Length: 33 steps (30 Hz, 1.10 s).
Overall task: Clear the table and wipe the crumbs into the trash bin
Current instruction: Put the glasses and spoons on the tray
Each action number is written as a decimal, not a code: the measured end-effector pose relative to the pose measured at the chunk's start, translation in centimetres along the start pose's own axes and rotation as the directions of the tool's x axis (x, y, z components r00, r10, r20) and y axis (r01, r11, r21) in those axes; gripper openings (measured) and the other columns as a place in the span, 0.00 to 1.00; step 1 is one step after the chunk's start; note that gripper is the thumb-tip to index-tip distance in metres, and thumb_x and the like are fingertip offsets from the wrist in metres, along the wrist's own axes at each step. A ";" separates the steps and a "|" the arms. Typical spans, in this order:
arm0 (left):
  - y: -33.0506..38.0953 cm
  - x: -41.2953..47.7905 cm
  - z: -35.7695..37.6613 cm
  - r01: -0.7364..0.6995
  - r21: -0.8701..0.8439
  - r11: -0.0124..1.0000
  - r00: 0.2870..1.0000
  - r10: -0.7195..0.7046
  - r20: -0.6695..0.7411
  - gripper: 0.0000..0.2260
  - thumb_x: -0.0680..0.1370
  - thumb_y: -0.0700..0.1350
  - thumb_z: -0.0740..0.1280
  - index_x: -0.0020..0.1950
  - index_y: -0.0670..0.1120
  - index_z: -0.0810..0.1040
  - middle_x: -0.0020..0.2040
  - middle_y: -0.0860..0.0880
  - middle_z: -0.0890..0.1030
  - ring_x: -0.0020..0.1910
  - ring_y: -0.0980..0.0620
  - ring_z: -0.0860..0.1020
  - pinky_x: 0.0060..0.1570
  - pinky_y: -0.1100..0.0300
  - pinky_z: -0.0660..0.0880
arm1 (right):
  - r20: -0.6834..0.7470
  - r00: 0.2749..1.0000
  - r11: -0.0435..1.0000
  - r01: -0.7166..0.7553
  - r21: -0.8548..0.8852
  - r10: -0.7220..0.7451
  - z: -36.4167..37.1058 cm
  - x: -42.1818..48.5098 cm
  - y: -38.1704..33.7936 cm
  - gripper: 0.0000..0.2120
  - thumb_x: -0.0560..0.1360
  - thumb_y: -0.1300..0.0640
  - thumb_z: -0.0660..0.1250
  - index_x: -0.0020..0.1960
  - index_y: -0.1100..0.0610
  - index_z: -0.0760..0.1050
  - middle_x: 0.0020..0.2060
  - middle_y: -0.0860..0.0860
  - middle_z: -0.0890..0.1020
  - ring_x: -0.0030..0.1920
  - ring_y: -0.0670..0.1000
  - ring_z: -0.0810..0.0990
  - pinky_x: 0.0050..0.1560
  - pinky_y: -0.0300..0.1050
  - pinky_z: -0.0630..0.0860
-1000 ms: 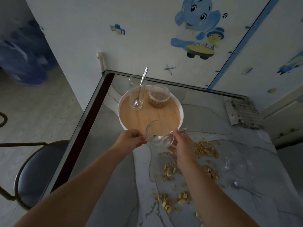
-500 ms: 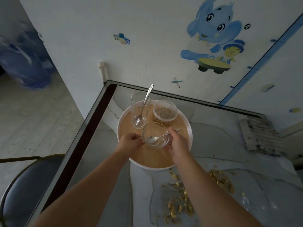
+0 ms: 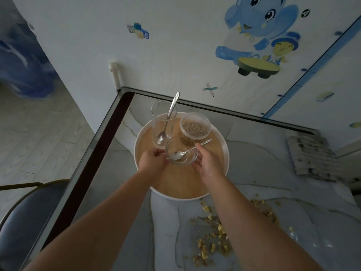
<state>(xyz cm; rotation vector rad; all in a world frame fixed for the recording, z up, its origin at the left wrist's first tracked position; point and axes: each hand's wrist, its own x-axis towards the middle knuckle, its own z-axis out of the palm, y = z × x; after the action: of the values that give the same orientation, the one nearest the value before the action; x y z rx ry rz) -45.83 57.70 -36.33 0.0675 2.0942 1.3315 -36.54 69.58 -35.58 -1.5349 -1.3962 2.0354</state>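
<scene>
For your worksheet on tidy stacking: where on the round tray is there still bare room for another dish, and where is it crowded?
Free: the near half of the tray, between both hands and its front rim. Crowded: the far half, where the tall glass, the cereal cup and the small bowl held by the left hand and right hand cluster.

table: marble-look | on it: tray, crumbs, cloth

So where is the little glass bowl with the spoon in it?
The glass bowl sits on the round tray, held between both hands, just in front of the tall glass and the jar.
</scene>
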 end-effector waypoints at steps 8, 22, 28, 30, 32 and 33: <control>0.5 -4.0 -0.6 -0.065 0.039 0.997 0.989 0.070 -0.133 0.20 0.74 0.41 0.66 0.66 0.44 0.72 0.61 0.48 0.77 0.52 0.49 0.78 0.53 0.55 0.75 | -0.126 0.992 0.995 0.039 0.096 -0.027 -2.2 -3.7 0.1 0.02 0.76 0.55 0.64 0.48 0.53 0.73 0.42 0.47 0.76 0.48 0.50 0.76 0.52 0.48 0.75; -0.6 -16.7 2.4 -0.242 -0.068 0.968 0.922 0.252 0.293 0.05 0.76 0.38 0.66 0.50 0.42 0.79 0.39 0.47 0.81 0.43 0.46 0.81 0.51 0.50 0.77 | -0.327 0.921 0.977 0.183 -0.112 -0.210 -13.7 -17.8 5.6 0.13 0.74 0.59 0.62 0.32 0.50 0.73 0.33 0.47 0.75 0.40 0.52 0.75 0.52 0.53 0.75; -2.0 -20.9 7.7 -0.281 0.032 0.959 0.861 0.237 0.449 0.05 0.75 0.39 0.67 0.43 0.49 0.80 0.35 0.50 0.80 0.44 0.41 0.80 0.52 0.45 0.77 | -0.486 0.867 0.994 0.109 -0.028 -0.109 -21.8 -21.4 9.3 0.12 0.75 0.64 0.62 0.36 0.52 0.73 0.35 0.49 0.76 0.37 0.50 0.75 0.46 0.47 0.75; -2.4 -22.2 9.3 -0.298 0.072 0.952 0.856 0.233 0.462 0.05 0.75 0.40 0.67 0.44 0.49 0.80 0.36 0.51 0.81 0.46 0.41 0.81 0.47 0.49 0.77 | -0.537 0.840 0.997 0.069 -0.031 -0.075 -24.0 -21.9 10.2 0.12 0.74 0.65 0.62 0.34 0.54 0.72 0.32 0.51 0.73 0.34 0.49 0.71 0.40 0.45 0.72; -2.6 -23.1 10.5 -0.311 0.110 0.944 0.856 0.228 0.464 0.05 0.76 0.41 0.66 0.43 0.50 0.79 0.37 0.51 0.82 0.45 0.43 0.81 0.45 0.52 0.77 | -0.575 0.816 0.997 0.029 -0.068 -0.062 -25.6 -22.0 10.9 0.09 0.69 0.63 0.62 0.30 0.60 0.70 0.28 0.53 0.69 0.32 0.50 0.66 0.37 0.46 0.66; -2.7 -23.5 11.3 -0.314 0.116 0.942 0.855 0.228 0.467 0.05 0.76 0.41 0.67 0.42 0.50 0.79 0.37 0.50 0.82 0.44 0.44 0.81 0.47 0.50 0.78 | -0.588 0.805 0.994 0.024 -0.103 -0.081 -26.6 -22.1 11.2 0.08 0.67 0.60 0.62 0.31 0.64 0.70 0.29 0.55 0.68 0.33 0.51 0.65 0.38 0.45 0.64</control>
<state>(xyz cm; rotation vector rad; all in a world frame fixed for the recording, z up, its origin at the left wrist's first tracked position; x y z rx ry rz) -20.35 56.70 -30.18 0.7138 1.8427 1.1304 -1.07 63.51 -30.58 -1.9177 -1.2547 1.2808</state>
